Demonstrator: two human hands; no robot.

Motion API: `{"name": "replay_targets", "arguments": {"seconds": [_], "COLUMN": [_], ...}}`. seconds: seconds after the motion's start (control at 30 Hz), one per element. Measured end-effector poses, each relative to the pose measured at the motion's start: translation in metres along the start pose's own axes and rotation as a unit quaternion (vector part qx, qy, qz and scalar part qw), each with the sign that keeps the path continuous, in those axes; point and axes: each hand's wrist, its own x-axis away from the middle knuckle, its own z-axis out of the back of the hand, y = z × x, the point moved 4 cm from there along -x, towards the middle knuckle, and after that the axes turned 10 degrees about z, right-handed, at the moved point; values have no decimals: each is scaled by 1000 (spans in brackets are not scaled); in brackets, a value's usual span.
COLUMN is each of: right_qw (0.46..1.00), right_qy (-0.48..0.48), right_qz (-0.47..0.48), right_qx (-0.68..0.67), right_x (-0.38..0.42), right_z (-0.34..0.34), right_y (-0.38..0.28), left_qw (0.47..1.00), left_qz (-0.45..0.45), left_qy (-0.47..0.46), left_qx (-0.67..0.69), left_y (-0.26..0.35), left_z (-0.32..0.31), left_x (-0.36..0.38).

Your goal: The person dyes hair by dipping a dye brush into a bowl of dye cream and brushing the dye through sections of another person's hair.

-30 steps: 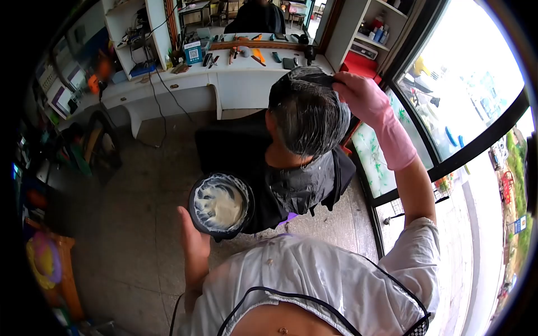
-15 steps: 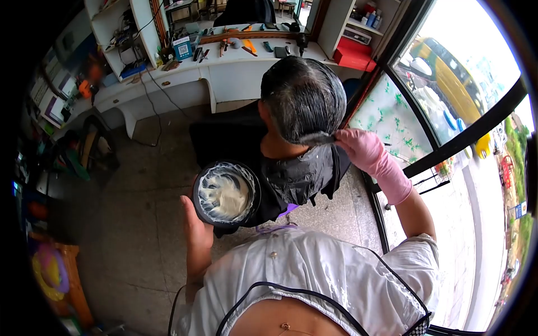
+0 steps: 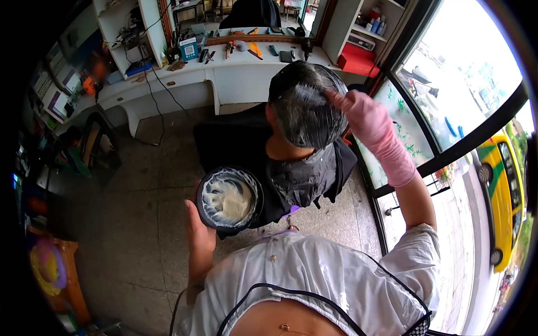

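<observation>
My left hand (image 3: 200, 234), bare, holds a black bowl (image 3: 231, 228) from its left side, thumb up along the wall. Pale cream (image 3: 232, 203) lies inside and is smeared around the bowl's inner wall. My right hand (image 3: 361, 112), in a pink glove, is closed on a tint brush (image 3: 314, 94) at the upper back of a seated person's head (image 3: 308, 120). The brush touches the wet, dark, combed-down hair; its handle is mostly hidden by my fingers. A black cape (image 3: 230, 134) covers the person's body, with crinkled dark plastic (image 3: 302, 178) around the shoulders.
A white counter (image 3: 241, 74) with combs, clips and a blue QR-code stand (image 3: 189, 49) runs below a mirror (image 3: 252, 17). A red box (image 3: 357, 59) sits at the right end. The glass door frame (image 3: 473, 140) stands close to my right arm. Cords hang at left.
My right hand has risen with the brush from the nape to the upper back of the head. My left hand and the bowl keep nearly the same place. A yellow vehicle outside has shifted.
</observation>
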Motion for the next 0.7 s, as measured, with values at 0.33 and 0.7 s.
{"name": "replay_targets", "arguments": {"seconds": [0.33, 0.7], "right_qw": [986, 991], "right_qy": [41, 86], "right_qz": [-20, 92], "right_qx": [-162, -35], "right_x": [28, -5], "right_z": [27, 24], "right_y": [2, 9], "left_qw": [999, 998], "left_qz": [-3, -23], "left_qy": [-37, -54], "left_qx": [36, -21], "left_y": [-13, -2], "left_z": [17, -10], "left_x": [-6, 1]}}
